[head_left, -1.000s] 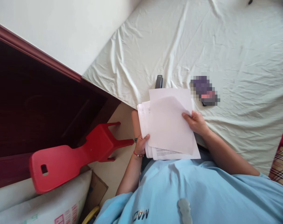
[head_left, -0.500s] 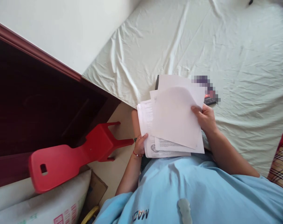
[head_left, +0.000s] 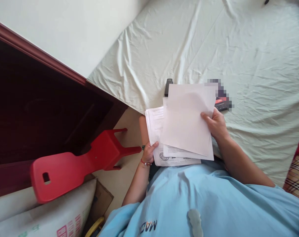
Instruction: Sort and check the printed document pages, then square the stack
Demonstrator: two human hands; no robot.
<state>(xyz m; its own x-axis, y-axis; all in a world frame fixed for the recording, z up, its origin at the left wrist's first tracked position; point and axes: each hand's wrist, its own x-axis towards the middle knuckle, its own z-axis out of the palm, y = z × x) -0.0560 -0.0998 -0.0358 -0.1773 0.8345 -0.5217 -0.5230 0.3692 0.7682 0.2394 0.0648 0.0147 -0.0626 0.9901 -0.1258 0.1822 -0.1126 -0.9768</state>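
Observation:
My left hand [head_left: 149, 152] pinches the lower left edge of a stack of printed papers [head_left: 154, 123], thumb on top. A round black stamp mark shows near its bottom. My right hand [head_left: 215, 125] grips the right edge of blank-looking sheets [head_left: 186, 121], its thumb lying across the top one. These sheets overlap the printed stack and hide much of it. Printed text shows on a page just beneath them. Behind the papers a small black object [head_left: 168, 87] lies on the bed, and a dark item with a red band [head_left: 221, 104], partly blurred out, pokes out on the right.
A bed with a wrinkled pale green sheet [head_left: 258, 65] spreads ahead and right. On the left stand a red plastic chair [head_left: 62, 174] and a dark wooden panel [head_left: 28, 115]. A white printed sack [head_left: 55, 214] lies lower left. Plaid cloth [head_left: 298, 174] is at the right edge.
My right hand's top sheet has flattened, its curled upper part now lying straighter. The sheets have shifted slightly, uncovering more of the small black object. My left hand has barely moved.

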